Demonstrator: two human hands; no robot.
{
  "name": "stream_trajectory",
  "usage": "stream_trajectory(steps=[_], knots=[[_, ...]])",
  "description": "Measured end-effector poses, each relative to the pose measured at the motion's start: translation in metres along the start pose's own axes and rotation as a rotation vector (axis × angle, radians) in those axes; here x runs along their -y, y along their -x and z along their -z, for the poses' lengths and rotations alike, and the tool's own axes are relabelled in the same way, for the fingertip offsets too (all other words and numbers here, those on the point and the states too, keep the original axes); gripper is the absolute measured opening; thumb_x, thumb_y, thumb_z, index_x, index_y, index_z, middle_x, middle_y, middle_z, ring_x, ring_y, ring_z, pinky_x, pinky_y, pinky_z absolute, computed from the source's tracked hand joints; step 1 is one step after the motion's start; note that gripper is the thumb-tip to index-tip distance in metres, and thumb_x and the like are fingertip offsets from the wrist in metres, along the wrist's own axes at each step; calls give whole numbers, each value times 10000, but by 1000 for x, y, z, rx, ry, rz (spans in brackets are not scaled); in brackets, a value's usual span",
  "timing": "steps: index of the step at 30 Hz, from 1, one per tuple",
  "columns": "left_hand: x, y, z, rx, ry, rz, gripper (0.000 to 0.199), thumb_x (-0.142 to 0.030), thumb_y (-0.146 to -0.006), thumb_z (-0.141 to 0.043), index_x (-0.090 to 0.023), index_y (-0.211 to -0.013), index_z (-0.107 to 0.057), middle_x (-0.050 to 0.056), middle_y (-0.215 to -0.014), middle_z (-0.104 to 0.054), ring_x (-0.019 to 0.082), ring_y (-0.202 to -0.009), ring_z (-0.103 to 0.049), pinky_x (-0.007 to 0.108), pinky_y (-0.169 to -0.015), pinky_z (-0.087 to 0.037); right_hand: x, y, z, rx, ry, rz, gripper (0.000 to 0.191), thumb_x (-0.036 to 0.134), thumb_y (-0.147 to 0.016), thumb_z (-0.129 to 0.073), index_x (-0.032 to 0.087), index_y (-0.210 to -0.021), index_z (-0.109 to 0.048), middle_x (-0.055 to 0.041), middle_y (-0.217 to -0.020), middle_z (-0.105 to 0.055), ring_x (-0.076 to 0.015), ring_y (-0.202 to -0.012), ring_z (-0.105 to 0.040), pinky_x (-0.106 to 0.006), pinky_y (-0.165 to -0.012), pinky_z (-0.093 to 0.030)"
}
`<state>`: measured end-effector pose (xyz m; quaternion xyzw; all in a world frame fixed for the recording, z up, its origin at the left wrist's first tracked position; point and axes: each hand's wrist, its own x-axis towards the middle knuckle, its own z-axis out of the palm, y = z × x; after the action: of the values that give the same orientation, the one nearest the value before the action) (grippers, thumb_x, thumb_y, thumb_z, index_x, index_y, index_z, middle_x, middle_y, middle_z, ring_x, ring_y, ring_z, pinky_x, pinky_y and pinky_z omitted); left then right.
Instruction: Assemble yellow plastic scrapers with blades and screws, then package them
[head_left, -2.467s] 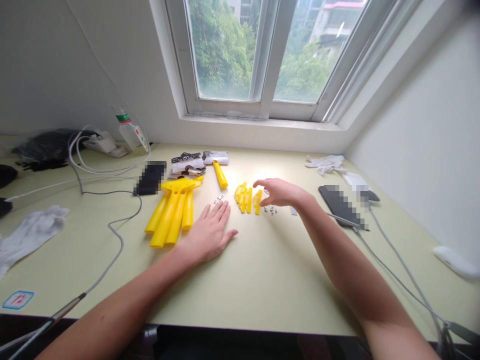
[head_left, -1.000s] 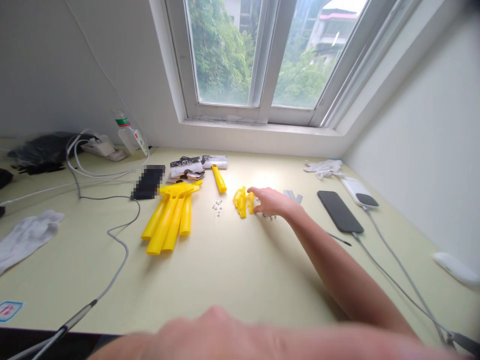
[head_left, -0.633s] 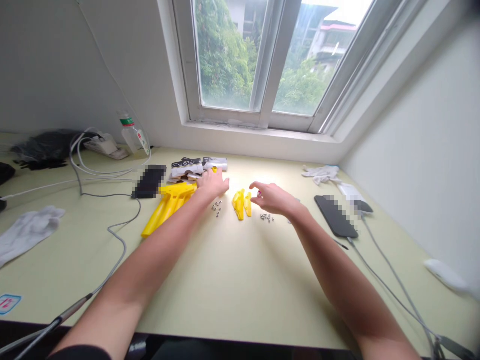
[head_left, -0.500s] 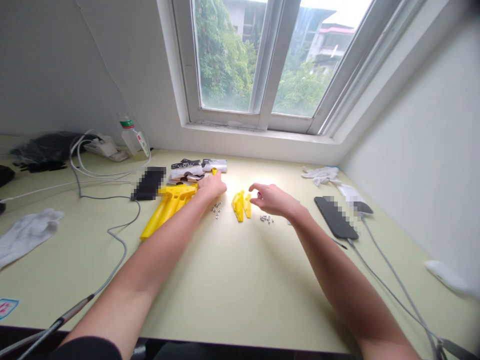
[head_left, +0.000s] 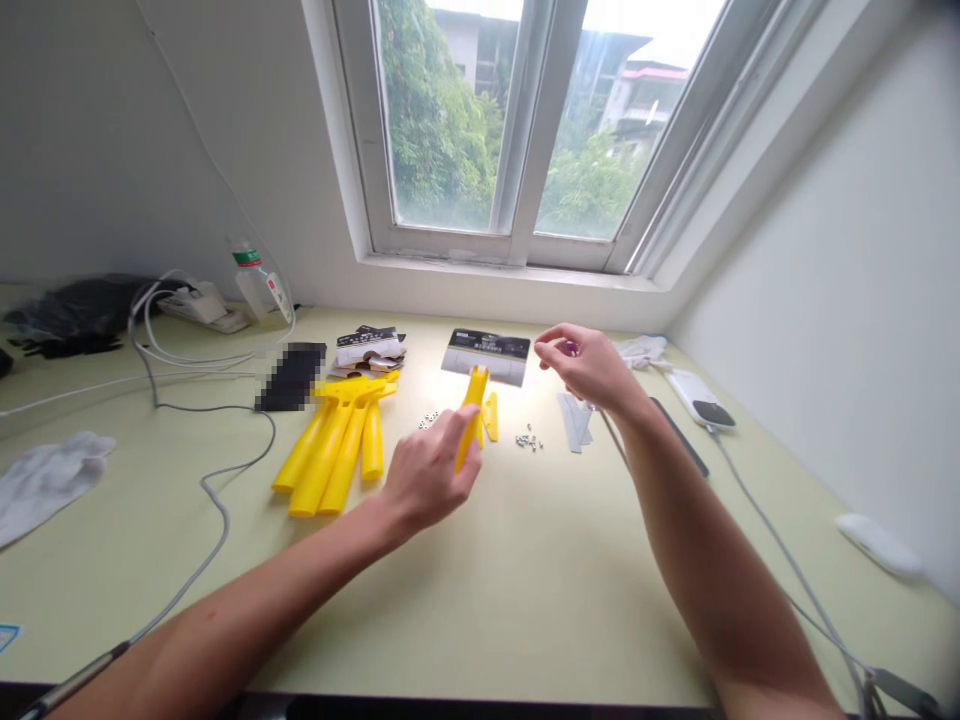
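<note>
My left hand [head_left: 430,472] is shut around the lower end of a yellow plastic handle [head_left: 473,400], which stands tilted up above the tabletop. Just beyond it lies a small yellow plastic piece [head_left: 490,416]. My right hand [head_left: 589,366] is raised above the back of the table, pinching a tiny purple part [head_left: 571,348] between thumb and fingertips. Several long yellow plastic parts [head_left: 334,440] lie side by side left of my left hand. Small metal nuts [head_left: 529,441] lie on the table between my hands.
A printed card [head_left: 486,356] lies at the back, with torn packaging [head_left: 367,350] to its left. Grey metal strips [head_left: 574,421] lie below my right hand. A blurred-out phone [head_left: 291,376], white gloves [head_left: 45,490], and grey cables [head_left: 202,520] lie about the table.
My left hand has come forward from the back of the table, now gripping a yellow handle. My right hand has risen and moved right. A printed card now lies flat at the back.
</note>
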<state>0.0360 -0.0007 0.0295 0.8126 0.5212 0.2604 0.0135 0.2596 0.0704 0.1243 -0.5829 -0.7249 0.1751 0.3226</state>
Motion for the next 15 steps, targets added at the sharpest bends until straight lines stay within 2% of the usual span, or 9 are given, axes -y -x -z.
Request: stream_trajectory(steps=[3,8,15], knots=[[10,19,-3,-47,-53,-136,307,-271,-938,-384,-246,-1240,-424,31,-918,-613,156,-592,-566,259,-501,-365,6,3,-1,124,-178,-57,321,490,-853,-598,183,-919,-667,-24,-715,-683,-58,-366,-435,-217,-357,-301],[17,23,-4,-163,-141,-219,322,-256,-930,-423,-262,-1249,-468,16,-828,-548,144,-551,-519,255,-477,-335,15,7,-11,227,-356,-22,377,537,-853,-601,165,-859,-656,54,-439,-486,-59,-327,-382,-202,-348,-277],[21,26,-6,-240,-189,-274,399,-263,-927,-475,-245,-1312,-369,26,-871,-581,167,-586,-534,281,-500,-375,14,9,-8,309,-390,6,393,545,-818,-655,170,-934,-672,66,-409,-455,-65,-337,-382,-200,-349,-264]])
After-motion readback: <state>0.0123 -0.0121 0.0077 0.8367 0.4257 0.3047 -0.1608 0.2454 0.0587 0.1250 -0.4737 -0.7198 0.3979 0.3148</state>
